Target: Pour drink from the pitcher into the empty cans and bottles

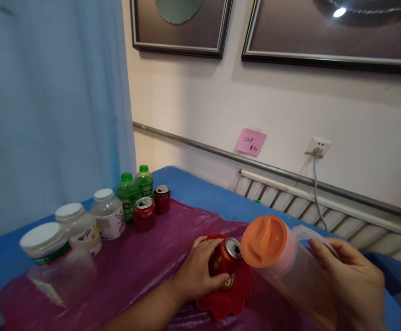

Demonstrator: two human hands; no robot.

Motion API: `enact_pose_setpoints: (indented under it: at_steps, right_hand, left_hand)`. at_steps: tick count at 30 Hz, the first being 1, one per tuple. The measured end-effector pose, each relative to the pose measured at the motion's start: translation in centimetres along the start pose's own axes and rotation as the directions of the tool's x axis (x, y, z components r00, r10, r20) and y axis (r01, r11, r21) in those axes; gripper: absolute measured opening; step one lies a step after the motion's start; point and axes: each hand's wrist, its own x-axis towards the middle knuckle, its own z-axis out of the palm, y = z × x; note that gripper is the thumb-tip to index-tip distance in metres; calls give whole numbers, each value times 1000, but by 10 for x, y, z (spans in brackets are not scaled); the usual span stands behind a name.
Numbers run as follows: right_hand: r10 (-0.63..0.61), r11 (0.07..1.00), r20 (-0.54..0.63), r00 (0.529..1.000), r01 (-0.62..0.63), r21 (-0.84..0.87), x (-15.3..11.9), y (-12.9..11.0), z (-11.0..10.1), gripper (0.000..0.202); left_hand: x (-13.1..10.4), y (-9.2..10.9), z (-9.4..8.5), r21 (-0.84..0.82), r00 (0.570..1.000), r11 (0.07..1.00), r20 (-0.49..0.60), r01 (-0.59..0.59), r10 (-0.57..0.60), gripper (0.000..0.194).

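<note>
My left hand (200, 271) is wrapped round a red drink can (222, 258), which leans to the right and shows an opened top. Beneath the can lies a red mat with a scalloped edge (221, 305). In my right hand (355, 280) is the handle of a clear plastic pitcher (300, 280) with an orange lid (265, 241). The pitcher tilts to the left, so its lid comes up close beside the can's top. I cannot tell whether the lid and can touch.
Several clear jars with white lids (45, 239) line the left of the purple plastic sheet (141, 271). Behind them stand two green bottles (127, 195) and two red cans (144, 214). A radiator (290, 197) and a plugged-in cord (316, 188) are along the wall.
</note>
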Motion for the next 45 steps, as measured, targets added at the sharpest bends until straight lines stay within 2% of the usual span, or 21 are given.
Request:
enact_pose_setpoints:
  at_steps: [10,19,27,45]
  right_hand:
    - [69,996,14,998,-70,53,-9,-13,2,52]
    - [6,1000,-1,1000,-6,26,-7,-5,2,51]
    - [29,999,17,999,-30,26,-11,-16,3,48]
    - [37,998,41,998,-39,51,-10,-14,0,51]
  left_hand:
    - [1,2,0,-1,1000,1000,6,18,-18,75]
    - [2,6,-2,-17,999,1000,22,26,-25,73]
    - [2,8,-3,-27,999,999,29,35,-34,73]
    - [2,9,-4,-45,997,997,55,59,-56,76]
